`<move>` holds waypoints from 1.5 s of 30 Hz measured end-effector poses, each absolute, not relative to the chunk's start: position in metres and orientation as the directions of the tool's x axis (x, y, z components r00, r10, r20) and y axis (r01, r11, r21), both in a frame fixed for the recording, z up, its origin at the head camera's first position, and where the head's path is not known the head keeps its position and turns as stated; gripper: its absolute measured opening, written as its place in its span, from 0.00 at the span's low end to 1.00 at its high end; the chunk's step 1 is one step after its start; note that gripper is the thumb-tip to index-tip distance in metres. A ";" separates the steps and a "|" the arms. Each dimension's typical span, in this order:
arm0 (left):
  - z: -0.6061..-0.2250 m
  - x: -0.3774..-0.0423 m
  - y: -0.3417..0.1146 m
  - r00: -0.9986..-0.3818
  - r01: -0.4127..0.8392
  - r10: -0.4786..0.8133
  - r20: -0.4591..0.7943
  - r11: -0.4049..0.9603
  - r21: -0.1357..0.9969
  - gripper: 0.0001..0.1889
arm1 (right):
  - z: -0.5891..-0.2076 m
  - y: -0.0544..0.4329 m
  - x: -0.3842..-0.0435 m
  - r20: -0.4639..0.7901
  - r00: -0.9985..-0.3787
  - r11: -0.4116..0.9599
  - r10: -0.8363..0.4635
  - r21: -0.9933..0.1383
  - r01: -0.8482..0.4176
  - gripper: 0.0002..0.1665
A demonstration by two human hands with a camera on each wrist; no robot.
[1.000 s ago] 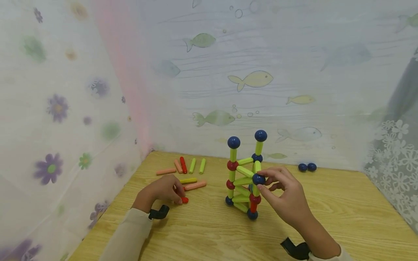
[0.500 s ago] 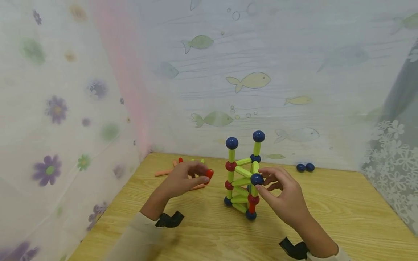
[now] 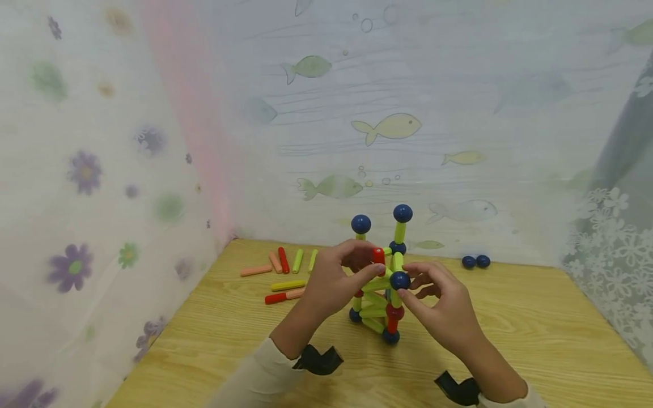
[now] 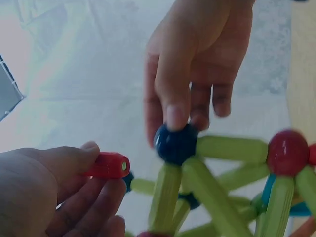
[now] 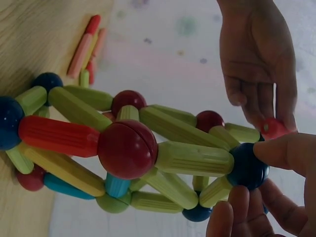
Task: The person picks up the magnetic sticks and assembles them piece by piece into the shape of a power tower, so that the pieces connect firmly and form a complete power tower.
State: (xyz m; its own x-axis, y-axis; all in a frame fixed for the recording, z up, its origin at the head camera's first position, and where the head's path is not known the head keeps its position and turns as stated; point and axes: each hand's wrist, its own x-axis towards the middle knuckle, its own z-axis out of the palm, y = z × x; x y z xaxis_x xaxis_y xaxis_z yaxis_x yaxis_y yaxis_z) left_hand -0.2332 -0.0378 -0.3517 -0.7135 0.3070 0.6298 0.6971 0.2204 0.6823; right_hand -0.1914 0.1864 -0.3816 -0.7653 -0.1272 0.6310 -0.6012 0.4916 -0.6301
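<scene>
Between thumb and fingers, my left hand (image 3: 334,277) pinches a short red magnetic stick (image 4: 109,165), its end bare and pointing at the tower. My right hand (image 3: 442,303) holds a blue ball (image 5: 248,166) at the near top corner of the tower, thumb on one side and fingers on the other. The tower of magnetic sticks and balls (image 3: 393,311) stands upright on the table, mostly lime sticks with red and blue balls. The red stick is close to the blue ball but apart from it in the left wrist view. Part of the tower's left side is hidden behind my left hand.
Loose sticks lie at the left of the wooden table (image 3: 204,345), among them a yellow stick (image 3: 288,285) and a red stick (image 3: 283,260). Two blue balls (image 3: 476,261) sit at the back right. Patterned sheets hang behind and to the left.
My left hand has picked up the red stick from the table and carried it right and up to the tower. My right hand has stayed on the blue ball.
</scene>
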 end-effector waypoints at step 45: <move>-0.363 -0.228 -0.002 -0.687 0.722 0.350 0.636 0.422 0.548 0.16 | -0.463 0.343 -0.341 -0.235 -0.971 0.667 0.054 -0.715 0.210 0.53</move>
